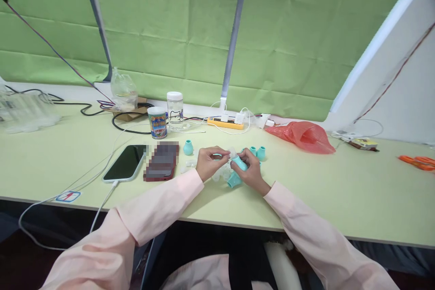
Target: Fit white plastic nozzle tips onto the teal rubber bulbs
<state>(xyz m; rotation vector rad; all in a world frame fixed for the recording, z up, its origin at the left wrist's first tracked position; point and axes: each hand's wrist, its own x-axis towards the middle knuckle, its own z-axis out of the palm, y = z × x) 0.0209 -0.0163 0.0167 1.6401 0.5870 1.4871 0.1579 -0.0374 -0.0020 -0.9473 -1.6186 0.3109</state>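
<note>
My right hand (252,171) is closed round a teal plastic piece (239,163), shaped like a small bottle or cap, held tilted above the table. My left hand (213,162) pinches a translucent white piece (232,151) at the upper end of the teal one. The two pieces touch; whether they are joined I cannot tell. Below my hands lie another teal piece (234,180) and several small translucent parts (222,172). More teal pieces (260,153) sit just beyond my right hand. One teal piece (188,147) stands upright beyond my left hand.
A phone (125,163) on a white cable and a dark red phone (161,161) lie left. Behind stand a printed can (158,122), a white-lidded jar (175,111) and a yellow power strip (224,124). A red plastic bag (302,137) lies right of the strip.
</note>
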